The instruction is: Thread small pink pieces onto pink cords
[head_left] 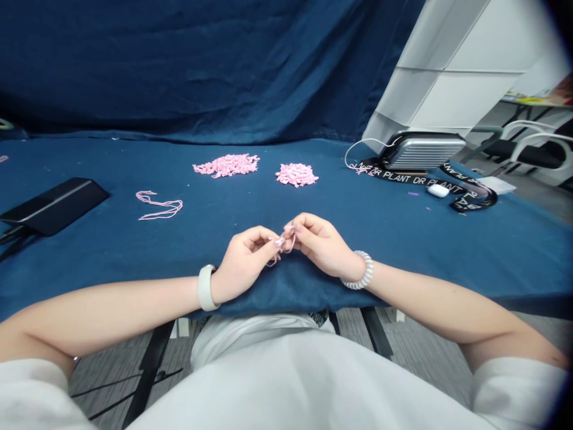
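Near the front edge of the blue-covered table, my left hand [248, 257] and my right hand [324, 242] meet fingertip to fingertip. Both pinch a thin pink cord [293, 243], which loops down between and below the fingers. Part of the cord is hidden behind my fingertips. Farther back lie two heaps of small pink knotted pieces: a wider heap [228, 165] on the left and a rounder heap [296, 174] on the right. Several loose lengths of pink cord [160, 206] rest on the cloth to the left.
A black wedge-shaped device [56, 203] with cables sits at the left. At the back right are a silver ribbed case [425, 150], a black lettered lanyard [403, 177] and a small white case [437, 190]. A blue curtain [201, 71] hangs behind the table [380, 239].
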`<state>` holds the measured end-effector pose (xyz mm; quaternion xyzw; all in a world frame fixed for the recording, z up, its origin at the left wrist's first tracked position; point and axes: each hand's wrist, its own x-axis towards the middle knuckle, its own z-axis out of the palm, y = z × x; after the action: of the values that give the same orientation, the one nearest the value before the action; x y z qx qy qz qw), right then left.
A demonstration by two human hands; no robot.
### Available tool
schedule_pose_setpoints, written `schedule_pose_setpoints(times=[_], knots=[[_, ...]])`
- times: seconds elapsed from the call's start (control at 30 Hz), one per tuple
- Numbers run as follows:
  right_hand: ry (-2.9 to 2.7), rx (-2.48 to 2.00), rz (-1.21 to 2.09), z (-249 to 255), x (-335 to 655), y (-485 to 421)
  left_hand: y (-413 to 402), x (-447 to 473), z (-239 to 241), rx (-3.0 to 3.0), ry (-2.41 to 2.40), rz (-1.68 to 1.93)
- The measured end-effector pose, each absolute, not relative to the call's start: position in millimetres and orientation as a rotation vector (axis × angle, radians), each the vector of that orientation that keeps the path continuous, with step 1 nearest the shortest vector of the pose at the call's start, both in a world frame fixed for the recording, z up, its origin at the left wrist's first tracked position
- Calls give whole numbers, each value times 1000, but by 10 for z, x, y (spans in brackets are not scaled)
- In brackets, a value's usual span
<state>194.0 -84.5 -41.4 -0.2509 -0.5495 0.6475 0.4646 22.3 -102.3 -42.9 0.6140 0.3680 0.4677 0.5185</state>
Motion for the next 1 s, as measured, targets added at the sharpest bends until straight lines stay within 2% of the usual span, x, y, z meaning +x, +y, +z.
schedule_pose_setpoints(times=[0.17, 0.33, 0.63, 1.0], knots=[[-1026, -608, 1744, -355, 1924, -848, -994, 223, -441, 1455, 916, 1129], [-1085, -672, 1889, -335, 1907, -912, -980, 225, -440, 1445, 924, 1140], [-1132, -758, 1845, -341, 1924, -902, -968, 237, -452, 1411, 957, 1128], [-1094, -781, 2049, -350, 1945, -883, -975, 233, -446, 1454, 878, 1127]])
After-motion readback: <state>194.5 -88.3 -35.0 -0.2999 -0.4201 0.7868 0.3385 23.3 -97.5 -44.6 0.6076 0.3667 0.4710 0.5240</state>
